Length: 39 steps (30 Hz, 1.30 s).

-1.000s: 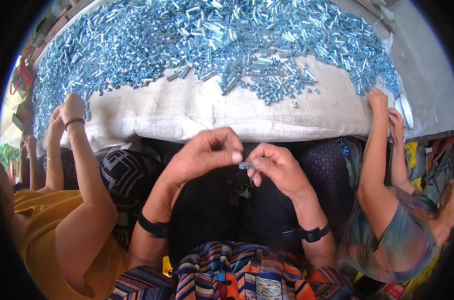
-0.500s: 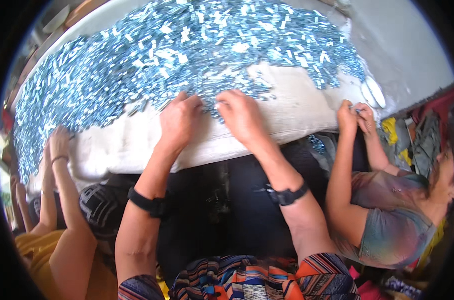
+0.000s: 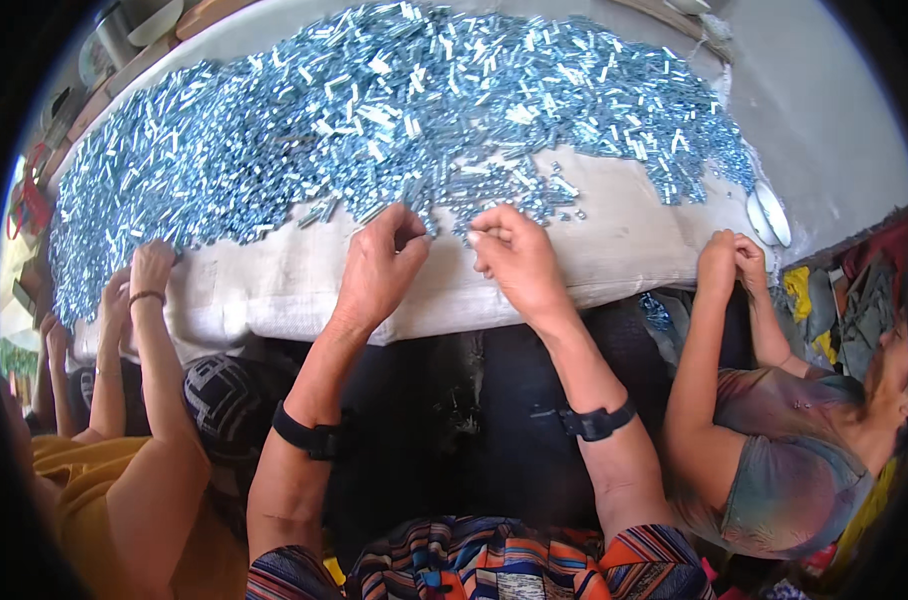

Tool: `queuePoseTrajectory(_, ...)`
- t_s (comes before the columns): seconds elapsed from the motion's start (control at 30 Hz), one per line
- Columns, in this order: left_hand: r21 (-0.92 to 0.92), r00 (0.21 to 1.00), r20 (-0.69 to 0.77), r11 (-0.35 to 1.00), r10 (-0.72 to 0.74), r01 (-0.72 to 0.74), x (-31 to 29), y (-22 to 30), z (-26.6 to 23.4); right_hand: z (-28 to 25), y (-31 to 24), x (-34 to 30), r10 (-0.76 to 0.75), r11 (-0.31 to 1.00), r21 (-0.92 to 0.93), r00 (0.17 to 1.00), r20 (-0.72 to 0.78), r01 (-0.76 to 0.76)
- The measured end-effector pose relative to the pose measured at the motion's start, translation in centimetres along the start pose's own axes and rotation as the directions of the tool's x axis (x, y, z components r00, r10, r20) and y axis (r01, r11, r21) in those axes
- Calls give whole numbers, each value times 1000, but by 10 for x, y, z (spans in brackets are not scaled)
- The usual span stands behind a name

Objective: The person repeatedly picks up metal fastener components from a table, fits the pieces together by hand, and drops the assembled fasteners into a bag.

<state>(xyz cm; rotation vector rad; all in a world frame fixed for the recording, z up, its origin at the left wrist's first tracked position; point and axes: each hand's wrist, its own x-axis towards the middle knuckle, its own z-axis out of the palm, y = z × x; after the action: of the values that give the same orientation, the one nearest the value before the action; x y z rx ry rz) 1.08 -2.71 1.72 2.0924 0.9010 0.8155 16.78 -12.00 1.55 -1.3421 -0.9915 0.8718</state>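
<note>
A broad heap of small shiny blue tube-like pieces (image 3: 274,130) covers much of a pale cloth (image 3: 614,235). My left hand (image 3: 379,265) is at the heap's near edge, its fingers curled and thumb drawn in toward them. A short gap separates it from my right hand (image 3: 522,262), whose thumb and forefinger meet in a pinch over the cloth. Anything in either grip is too small or hidden to make out. Loose blue pieces (image 3: 454,215) lie just beyond and between my fingertips.
At the right, a co-worker's hands (image 3: 731,258) meet above the cloth's edge. Another person's hands (image 3: 149,270) work along the heap at the left. Two white oval objects (image 3: 769,215) sit by the cloth's right end. Dark fabric (image 3: 404,430) covers my lap.
The whole scene sits a little lower and farther right in the picture. My hands stay near the same part of the heap, with a slightly wider gap between their fingertips.
</note>
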Motion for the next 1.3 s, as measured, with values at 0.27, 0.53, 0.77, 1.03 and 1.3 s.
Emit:
queuePoseTrajectory(0.27,-568,953,251,771,-170,287,-42,21,-12,27,-19,-42,75,975,195,985,155,-105)
queuePoseTrajectory(0.53,-664,904,314,614,-289,427,-62,11,-26,22,-12,-60,131,855,479,976,176,-201)
queuePoseTrajectory(0.77,-756,910,335,508,-243,413,-74,20,-27,19,-4,-64,166,703,670,971,172,-238)
queuePoseTrajectory(1.03,-774,920,327,496,-217,392,-88,25,-20,23,5,-73,130,539,804,968,216,-251)
queuePoseTrajectory(1.3,-681,948,262,661,-182,315,-92,35,-8,27,9,-74,98,654,727,976,192,-209)
